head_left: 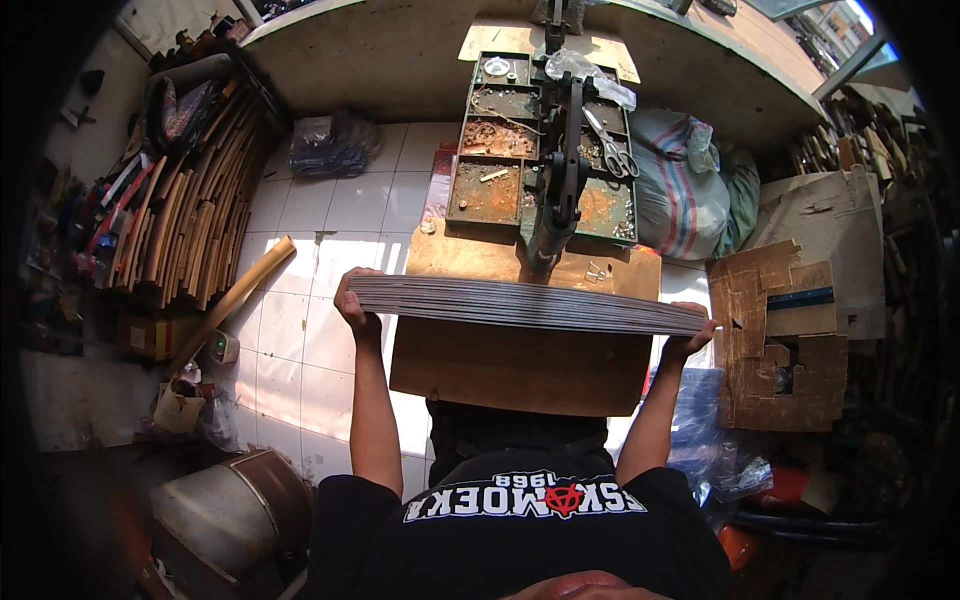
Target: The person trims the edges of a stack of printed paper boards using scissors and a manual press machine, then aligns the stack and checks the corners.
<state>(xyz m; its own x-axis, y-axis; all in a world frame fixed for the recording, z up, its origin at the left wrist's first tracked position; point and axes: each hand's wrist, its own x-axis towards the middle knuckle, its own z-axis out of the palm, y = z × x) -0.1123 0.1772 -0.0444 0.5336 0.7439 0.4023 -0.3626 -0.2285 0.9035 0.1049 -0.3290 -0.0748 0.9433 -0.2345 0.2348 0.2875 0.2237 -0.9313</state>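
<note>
A thick stack of thin grey sheets (530, 306), edges toward me, spans the space between my hands, level with the front of a brown wooden worktop (520, 370). My left hand (357, 300) is closed around its left end, and my right hand (692, 330) grips the right end. Just beyond the stack stands a dark metal hand press (562, 165), its lower post near the sheets' far side. Whether the stack rests on the worktop or is held above it, I cannot tell. A few small metal pieces (597, 271) lie right of the post.
Behind, a compartmented metal tray (455, 200) holds small parts and scissors (610, 148). A striped white sack (680, 190) and cut cardboard (745, 340) are on the right. Left are stacked boards (205, 190), a long cardboard tube (235, 300) and a metal drum (230, 515).
</note>
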